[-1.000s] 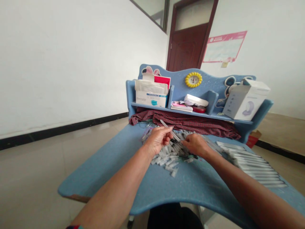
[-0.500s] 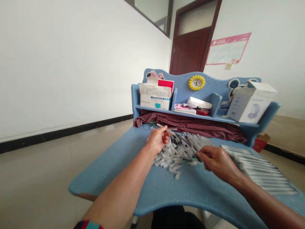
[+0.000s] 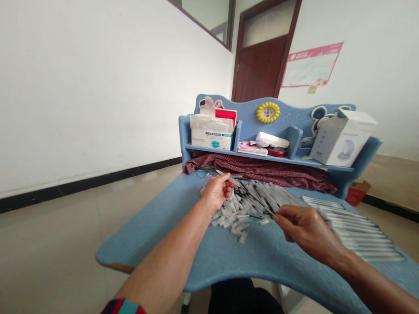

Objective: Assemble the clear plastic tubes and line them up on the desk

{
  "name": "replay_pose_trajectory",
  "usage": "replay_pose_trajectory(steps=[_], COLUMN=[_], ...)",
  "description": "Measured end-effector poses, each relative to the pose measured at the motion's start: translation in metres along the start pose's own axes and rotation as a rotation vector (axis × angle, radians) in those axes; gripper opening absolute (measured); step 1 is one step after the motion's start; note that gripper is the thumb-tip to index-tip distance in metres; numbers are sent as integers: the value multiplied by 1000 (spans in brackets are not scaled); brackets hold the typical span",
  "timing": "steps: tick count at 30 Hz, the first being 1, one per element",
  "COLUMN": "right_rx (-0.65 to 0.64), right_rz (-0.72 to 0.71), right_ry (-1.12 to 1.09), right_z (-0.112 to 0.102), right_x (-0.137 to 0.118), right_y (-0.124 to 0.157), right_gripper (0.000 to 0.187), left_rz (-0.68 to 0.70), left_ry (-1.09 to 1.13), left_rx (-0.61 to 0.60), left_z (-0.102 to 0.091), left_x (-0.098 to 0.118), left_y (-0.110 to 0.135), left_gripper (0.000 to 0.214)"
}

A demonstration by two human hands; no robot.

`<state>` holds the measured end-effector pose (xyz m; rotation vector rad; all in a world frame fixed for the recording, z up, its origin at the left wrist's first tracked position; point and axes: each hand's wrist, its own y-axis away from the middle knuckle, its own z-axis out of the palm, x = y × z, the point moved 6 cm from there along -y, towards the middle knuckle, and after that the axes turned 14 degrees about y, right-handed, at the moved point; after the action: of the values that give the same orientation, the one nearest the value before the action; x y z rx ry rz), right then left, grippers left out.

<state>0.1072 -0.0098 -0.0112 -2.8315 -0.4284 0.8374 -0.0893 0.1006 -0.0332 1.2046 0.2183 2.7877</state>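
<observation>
My left hand [image 3: 218,192] is closed in a pinch above the left side of a pile of small pale translucent pen-like pieces [image 3: 234,213]. A slim pale pen-like tube [image 3: 236,181] passes through its fingertips. At the pile's right side, my right hand [image 3: 296,222] pinches the near end of a thin dark pen-like stick [image 3: 266,208], which slants up and left over the pile. Several dark sticks and long clear tubes lie mixed with the short pale pieces. Beyond the right wrist, long clear pen-like sticks with dark ends [image 3: 363,233] lie side by side in a row.
A checked red cloth [image 3: 262,171] is bunched along the back of the blue desk [image 3: 140,235]. The shelf above holds a face-mask box [image 3: 211,138], papers [image 3: 252,150], a red tin [image 3: 276,152] and a white carton [image 3: 340,141]. A wall [image 3: 98,87] stands left.
My right hand has shifted slightly right and down, drawing the dark stick with it. The left hand stays almost still. The whole view has tilted a little.
</observation>
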Motion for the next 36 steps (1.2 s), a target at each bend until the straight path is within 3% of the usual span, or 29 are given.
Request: replay_pose_trajectory(steps=[6, 14, 22, 30, 36], right_rx=[7, 123, 141, 179, 123], right_rz=[-4, -49, -88, -169, -216], right_ry=[25, 75, 70, -60, -76], right_z=[-1, -13, -10, 0, -1], right_x=[-2, -10, -12, -24, -23], right_y=[-2, -5, -17, -62, -71], right_gripper=[30, 32, 31, 38, 42], left_rz=[22, 73, -31, -150, -167], left_ry=[-42, -92, -89, -20, 81], left_rx=[-20, -8, -82, -167, -161], left_z=[3, 3, 14, 27, 26], left_x=[-1, 1, -8, -22, -19], left_y=[3, 2, 12, 23, 19], left_gripper=[21, 20, 21, 21, 26])
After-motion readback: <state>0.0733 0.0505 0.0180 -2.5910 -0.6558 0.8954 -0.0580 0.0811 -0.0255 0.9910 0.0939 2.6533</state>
